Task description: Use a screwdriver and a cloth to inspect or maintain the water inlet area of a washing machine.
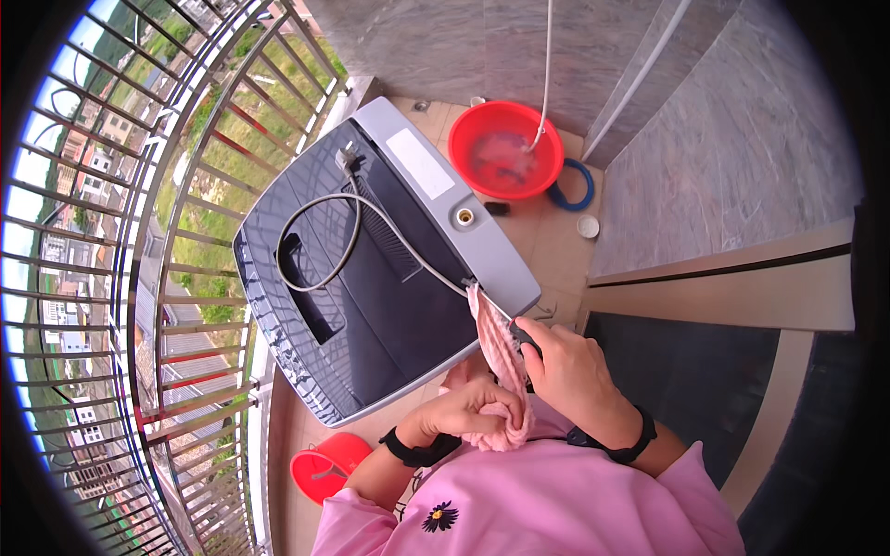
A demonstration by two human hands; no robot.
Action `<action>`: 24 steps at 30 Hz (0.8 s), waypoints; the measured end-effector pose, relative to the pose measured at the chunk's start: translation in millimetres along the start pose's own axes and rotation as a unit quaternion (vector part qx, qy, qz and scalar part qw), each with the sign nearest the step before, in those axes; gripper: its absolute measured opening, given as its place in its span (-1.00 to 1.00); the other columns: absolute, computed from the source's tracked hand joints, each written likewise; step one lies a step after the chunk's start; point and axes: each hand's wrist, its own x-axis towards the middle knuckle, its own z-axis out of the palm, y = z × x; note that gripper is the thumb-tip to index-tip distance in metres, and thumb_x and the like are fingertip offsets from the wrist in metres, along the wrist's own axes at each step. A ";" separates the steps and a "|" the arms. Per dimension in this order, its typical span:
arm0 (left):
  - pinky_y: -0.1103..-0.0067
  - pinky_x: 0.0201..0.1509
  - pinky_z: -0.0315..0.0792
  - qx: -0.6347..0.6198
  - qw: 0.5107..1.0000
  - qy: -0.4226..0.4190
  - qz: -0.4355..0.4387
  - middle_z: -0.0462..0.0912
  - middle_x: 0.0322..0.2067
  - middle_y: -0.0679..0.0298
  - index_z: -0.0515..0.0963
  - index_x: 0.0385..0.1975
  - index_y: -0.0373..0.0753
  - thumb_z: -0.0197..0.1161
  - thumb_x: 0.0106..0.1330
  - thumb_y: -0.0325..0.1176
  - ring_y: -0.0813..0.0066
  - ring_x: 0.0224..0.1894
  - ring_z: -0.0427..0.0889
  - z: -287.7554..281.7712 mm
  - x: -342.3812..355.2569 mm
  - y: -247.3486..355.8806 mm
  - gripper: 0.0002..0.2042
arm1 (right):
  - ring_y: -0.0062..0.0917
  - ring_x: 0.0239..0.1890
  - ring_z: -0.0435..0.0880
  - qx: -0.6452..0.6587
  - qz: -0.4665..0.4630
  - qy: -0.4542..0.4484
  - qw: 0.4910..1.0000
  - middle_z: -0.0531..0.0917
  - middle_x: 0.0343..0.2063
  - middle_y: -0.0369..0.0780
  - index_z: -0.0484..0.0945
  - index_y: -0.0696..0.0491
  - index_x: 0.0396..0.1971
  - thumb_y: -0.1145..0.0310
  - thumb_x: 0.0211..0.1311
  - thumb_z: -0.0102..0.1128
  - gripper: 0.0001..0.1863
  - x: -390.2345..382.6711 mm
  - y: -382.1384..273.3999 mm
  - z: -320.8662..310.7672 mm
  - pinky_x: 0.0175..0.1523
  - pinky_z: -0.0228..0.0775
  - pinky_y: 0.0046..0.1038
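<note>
In front of my chest my left hand (473, 408) is closed around a bunched pink cloth (502, 357). The cloth stretches up to the corner of a top-loading washing machine (399, 315) with a dark lid and grey rear panel. My right hand (575, 371) grips the black handle of a screwdriver (525, 337). Its thin metal shaft slants up and left along the cloth toward that corner, where the grey power cord (408, 243) enters the machine. The cloth partly covers the tip, so I cannot tell whether it touches the machine. The cord lies looped on the lid, its plug (349, 156) near the back.
Behind the machine a red basin (506, 176) holds cloudy water, with a white hose (545, 102) hanging into it. A blue ring (577, 185) lies beside it. Another red basin (330, 465) stands at lower left. Metal railings (199, 259) run along the left; a grey wall (723, 157) rises right.
</note>
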 end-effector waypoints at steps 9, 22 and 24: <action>0.65 -0.16 0.45 -0.008 0.985 0.172 0.025 0.63 -0.29 0.27 0.60 -0.26 -0.43 0.14 0.13 -0.57 0.58 -0.26 0.58 28.9 -26.1 16.4 -0.80 | -0.05 -0.21 0.71 0.107 0.018 0.146 0.983 0.71 -0.23 0.02 0.59 0.12 0.04 0.46 0.29 0.21 -0.68 -43.1 69.9 -34.7 -0.15 0.57 -0.24; 0.36 0.26 0.36 0.307 0.743 0.538 0.252 0.51 0.17 0.05 0.45 0.25 -0.39 0.31 0.36 -0.36 0.23 0.14 0.54 -29.8 -42.7 38.0 -0.52 | -0.10 -0.13 0.71 0.103 0.041 0.196 0.974 0.72 -0.13 -0.05 0.59 0.07 0.06 0.45 0.26 0.24 -0.65 -52.8 111.5 1.2 -0.05 0.57 -0.25; 0.29 0.24 0.38 0.636 0.599 0.466 0.141 0.48 0.15 -0.05 0.49 0.20 -0.37 0.22 0.36 -0.48 0.03 0.09 0.54 -74.6 -16.8 48.6 -0.60 | -0.11 -0.12 0.71 0.106 0.024 0.204 0.973 0.72 -0.13 -0.06 0.59 0.07 0.05 0.45 0.26 0.25 -0.65 -51.9 110.6 1.4 -0.04 0.57 -0.26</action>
